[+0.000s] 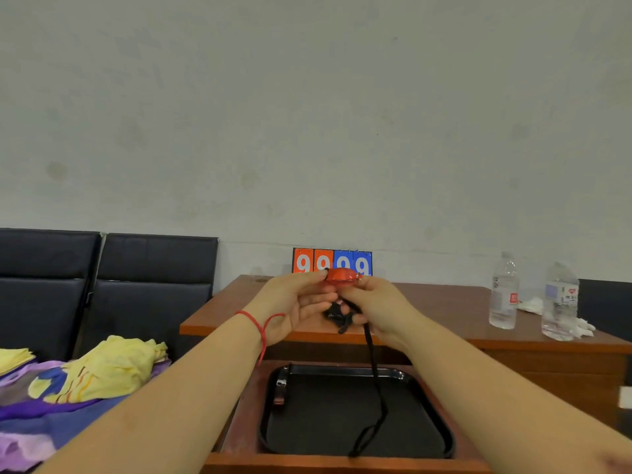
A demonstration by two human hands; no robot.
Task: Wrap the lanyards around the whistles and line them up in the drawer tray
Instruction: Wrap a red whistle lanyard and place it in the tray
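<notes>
The long black lanyard (371, 371) hangs loose and could tangle or slip off, because most of it is not wound yet. The red whistle (342, 277) is small and smooth. It is high above the tray (441, 419), pinched by the left hand (301, 302) and right hand (379, 304).

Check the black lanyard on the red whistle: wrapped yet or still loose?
Mostly loose. The black lanyard hangs from the hands down into the black tray; a small bunch sits under the red whistle, none visibly wound round it.
</notes>
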